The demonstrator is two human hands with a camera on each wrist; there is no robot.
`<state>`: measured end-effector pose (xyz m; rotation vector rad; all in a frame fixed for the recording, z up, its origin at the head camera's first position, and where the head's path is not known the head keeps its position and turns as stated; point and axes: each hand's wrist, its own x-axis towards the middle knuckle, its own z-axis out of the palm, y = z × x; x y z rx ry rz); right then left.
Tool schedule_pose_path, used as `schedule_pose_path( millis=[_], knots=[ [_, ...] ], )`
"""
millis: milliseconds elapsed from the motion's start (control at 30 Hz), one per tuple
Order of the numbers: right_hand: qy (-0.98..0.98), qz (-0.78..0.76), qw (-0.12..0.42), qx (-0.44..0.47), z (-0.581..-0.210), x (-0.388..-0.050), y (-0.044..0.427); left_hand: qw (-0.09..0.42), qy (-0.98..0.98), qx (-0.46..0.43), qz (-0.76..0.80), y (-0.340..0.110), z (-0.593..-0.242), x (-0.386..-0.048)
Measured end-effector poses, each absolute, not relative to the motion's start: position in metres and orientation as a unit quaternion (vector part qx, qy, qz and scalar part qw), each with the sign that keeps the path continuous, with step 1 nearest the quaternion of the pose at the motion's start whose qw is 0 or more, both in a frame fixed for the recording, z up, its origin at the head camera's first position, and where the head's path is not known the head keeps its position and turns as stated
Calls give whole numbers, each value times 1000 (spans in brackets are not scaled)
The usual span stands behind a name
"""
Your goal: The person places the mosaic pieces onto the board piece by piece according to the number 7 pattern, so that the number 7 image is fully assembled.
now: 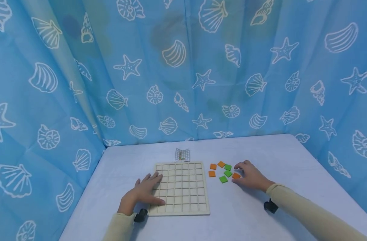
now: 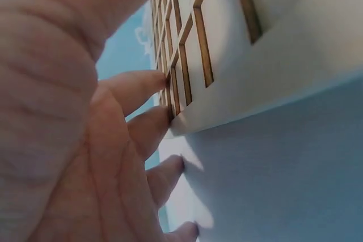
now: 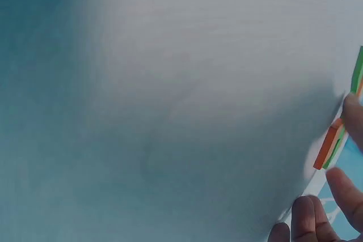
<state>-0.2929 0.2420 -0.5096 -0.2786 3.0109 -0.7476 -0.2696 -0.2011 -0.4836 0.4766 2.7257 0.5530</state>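
A pale wooden board (image 1: pixel 183 189) with a raised grid lies on the table. My left hand (image 1: pixel 145 190) rests on its left side, fingers spread, thumb over the lower left squares. The left wrist view shows two fingertips at the board's edge (image 2: pixel 238 106) and the others on the cloth beside it. Right of the board, my right hand (image 1: pixel 251 175) is at an orange square tile (image 1: pixel 236 175). Its thumb is close against the tile (image 3: pixel 327 147), while the index finger stands apart on the other side. Three green tiles (image 1: pixel 228 173) lie just left of that hand.
More orange tiles (image 1: pixel 211 173) lie between the board and the green ones. Behind the board is a small creased card (image 1: pixel 182 155) printed with a grid and a coloured pattern. A white cloth (image 1: pixel 135 154) covers the table, and a blue shell-print curtain (image 1: pixel 183 83) surrounds it.
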Motion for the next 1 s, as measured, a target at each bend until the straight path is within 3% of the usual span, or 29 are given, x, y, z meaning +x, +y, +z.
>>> schedule_pose_path(
  millis=[467,667,867,1000],
  knots=[
    [960,-264,52,-75,-502,-299,242,144,956,138,217,-198,-486,-263],
    [956,-266,70,-98,-476,-312,244,144,957,147,205,-196,-488,-267],
    [953,-269,66,-120,-444,-337,207,146,954,153,214,-205,-488,-268],
    [948,-285,68,-124,-444,-352,175,144,952,163,214,-205,-493,-267]
  ],
)
